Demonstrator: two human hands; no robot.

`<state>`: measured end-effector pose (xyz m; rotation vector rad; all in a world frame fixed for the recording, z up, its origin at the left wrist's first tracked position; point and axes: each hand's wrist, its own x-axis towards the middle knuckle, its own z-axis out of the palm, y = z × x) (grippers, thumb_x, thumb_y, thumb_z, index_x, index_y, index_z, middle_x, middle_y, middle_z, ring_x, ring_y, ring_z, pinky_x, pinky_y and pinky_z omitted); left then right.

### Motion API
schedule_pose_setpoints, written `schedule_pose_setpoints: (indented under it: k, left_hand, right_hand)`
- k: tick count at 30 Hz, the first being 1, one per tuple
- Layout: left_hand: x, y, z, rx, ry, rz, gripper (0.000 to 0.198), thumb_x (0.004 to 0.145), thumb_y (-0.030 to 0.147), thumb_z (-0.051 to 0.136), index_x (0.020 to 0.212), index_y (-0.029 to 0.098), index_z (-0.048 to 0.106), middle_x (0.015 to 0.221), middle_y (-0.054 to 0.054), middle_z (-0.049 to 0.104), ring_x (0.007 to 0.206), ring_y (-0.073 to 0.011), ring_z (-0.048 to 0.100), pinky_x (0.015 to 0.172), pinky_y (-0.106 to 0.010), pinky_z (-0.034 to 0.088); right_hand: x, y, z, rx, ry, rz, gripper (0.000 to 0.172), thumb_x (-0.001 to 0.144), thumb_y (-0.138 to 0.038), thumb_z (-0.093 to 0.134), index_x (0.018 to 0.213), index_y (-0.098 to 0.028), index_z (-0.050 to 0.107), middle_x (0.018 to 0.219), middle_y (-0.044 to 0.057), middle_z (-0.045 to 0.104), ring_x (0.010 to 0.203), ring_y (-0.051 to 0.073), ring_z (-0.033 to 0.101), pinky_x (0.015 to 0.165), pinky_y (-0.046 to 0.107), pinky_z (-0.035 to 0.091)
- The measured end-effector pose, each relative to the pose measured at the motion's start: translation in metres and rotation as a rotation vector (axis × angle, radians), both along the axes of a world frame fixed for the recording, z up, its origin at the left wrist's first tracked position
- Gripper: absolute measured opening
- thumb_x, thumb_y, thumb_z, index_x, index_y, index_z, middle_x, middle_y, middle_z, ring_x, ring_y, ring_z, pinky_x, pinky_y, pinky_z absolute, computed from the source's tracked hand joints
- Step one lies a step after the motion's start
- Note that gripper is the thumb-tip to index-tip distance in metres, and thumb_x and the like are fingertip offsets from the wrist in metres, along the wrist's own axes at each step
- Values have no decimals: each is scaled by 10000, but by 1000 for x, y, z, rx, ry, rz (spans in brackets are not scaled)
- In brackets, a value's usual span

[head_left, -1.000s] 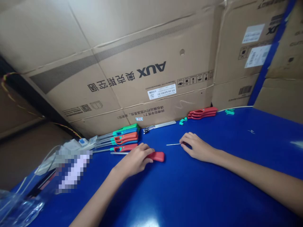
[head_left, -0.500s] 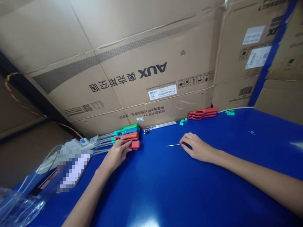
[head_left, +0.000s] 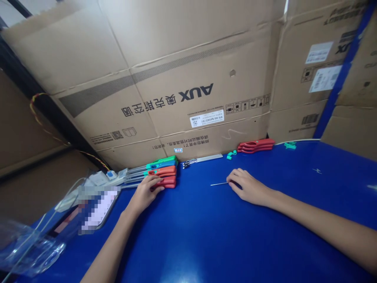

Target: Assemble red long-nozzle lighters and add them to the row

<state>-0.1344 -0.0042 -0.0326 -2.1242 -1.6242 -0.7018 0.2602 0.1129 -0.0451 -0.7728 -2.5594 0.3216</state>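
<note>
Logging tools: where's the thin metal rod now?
In the head view, right of centre, the thin metal rod sticks out leftward from the right hand, nearer the camera than the silver tubes.

"AUX" lettering [head_left: 196,92] (upside down) on the cardboard panel [head_left: 176,76], "25" on its white label [head_left: 207,118]

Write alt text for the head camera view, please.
A person's left hand touches a red handle at the near end of a row of colorful handles on a blue table; the right hand holds a thin rod. Cardboard stands behind.
</note>
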Motion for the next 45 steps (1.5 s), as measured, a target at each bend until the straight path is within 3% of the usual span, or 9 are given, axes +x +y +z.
schedule_pose_setpoints:
  k: [11, 35, 45]
  left_hand:
    - [2, 6, -8, 76, -17, 9, 232, 910, 365, 560, 996, 197, 694, 960, -97, 703, 945, -250, 649, 839, -397, 555]
    - [6, 3, -2, 119, 10, -25, 287, 907, 401, 572, 1043, 174, 684, 1019, -121, 702, 951, -267, 642, 843, -427, 548]
    - [3, 8, -4, 102, -1, -59, 334, 961, 386, 472, 917, 184, 735, 913, -104, 730, 860, -236, 668, 779, -376, 564]
  right_hand:
    - [-2, 1, 1, -9, 8, -4, 193, 937, -209, 428, 947, -182, 619, 1006, 102, 623, 927, 243, 545, 840, 429, 444]
    - [-2, 3, -2, -8, 71, 8, 168, 936, -170, 434, 935, -200, 599, 959, 78, 625, 913, 213, 560, 853, 385, 477]
    - [25, 42, 15, 89, 295, -291, 188, 897, -180, 369, 958, -197, 546, 943, 95, 580, 906, 234, 588, 848, 393, 477]
